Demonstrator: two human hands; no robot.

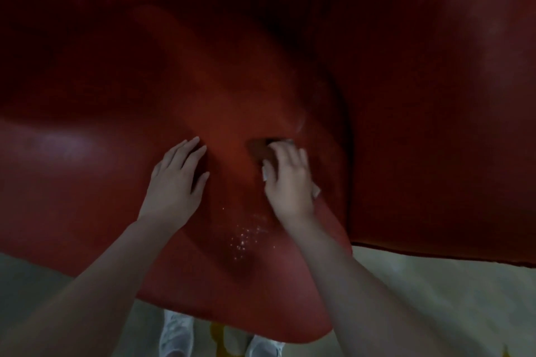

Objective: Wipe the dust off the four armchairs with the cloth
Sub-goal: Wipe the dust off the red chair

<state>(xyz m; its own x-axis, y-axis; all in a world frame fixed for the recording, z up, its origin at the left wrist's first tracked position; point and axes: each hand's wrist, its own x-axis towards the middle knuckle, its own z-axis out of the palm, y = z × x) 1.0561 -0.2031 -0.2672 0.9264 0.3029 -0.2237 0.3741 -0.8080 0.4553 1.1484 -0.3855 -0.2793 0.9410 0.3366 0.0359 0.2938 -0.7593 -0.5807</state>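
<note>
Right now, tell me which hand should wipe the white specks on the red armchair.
Right. The right hand grips the cloth close to the specks; the left hand rests flat on the armchair, holding nothing.

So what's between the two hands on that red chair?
In the head view, only bare red armchair surface lies between the left hand and the right hand gripping the cloth; pale specks sit lower, near the wrists.

It is dim in here, and the red armchair [203, 90] sinks to near black along its upper part. A soft sheen lies on its left side, and tiny specks glint near its front edge. The right hand [290, 180] and cloth [259, 151] look smeared. The whole picture is soft, and the wide lens bows the pale floor [435, 284].
</note>
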